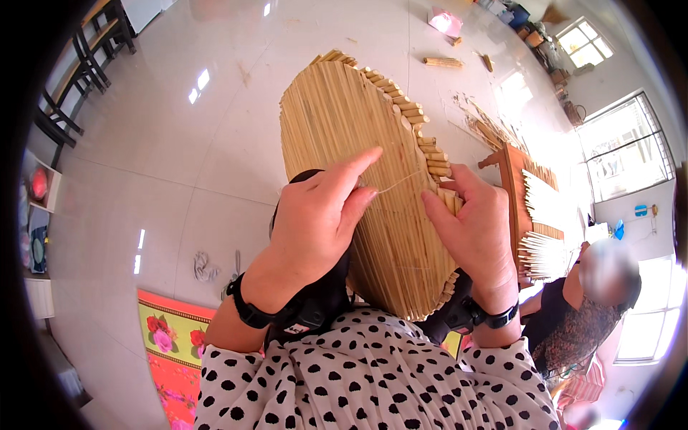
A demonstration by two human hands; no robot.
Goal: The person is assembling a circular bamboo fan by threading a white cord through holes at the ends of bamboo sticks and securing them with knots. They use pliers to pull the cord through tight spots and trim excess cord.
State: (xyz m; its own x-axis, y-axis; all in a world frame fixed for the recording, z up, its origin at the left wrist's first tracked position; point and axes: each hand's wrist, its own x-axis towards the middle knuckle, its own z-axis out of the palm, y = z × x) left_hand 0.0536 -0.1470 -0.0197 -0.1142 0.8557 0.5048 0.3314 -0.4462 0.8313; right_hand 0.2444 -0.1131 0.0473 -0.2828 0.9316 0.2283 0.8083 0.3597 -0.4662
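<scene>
Straw-coloured and thin, a strand [398,183] runs from the left hand [312,222] across toward the right hand [484,229]. The left thumb and index fingertip stand apart, with the strand at the thumb tip; the other fingers are hidden, so I cannot tell whether it is pinched. The right hand is closed on the edge of the panel [337,107], thumb on the near face, fingers round the rim.

The panel, an oval of straw stalks laid side by side, stretches away beyond both hands and back between them to the lap. Short rolls [411,107] line its right edge, some just past the right fingers. Black straps [247,304] circle both wrists, and below them spreads a spotted garment [358,373].

Right of the right hand stands a brown table [511,190] bearing rows of sticks [541,201]; nearer the body on that side sits another person [584,315]. Beyond the table, loose stalks [494,129] lie scattered, and farther off a bundle [444,62] and a pink bag [446,23]. Left of the left hand, nearer the body, a red floral mat [172,390] covers part of the floor [215,129]; far beyond that hand are dark benches [93,54]
</scene>
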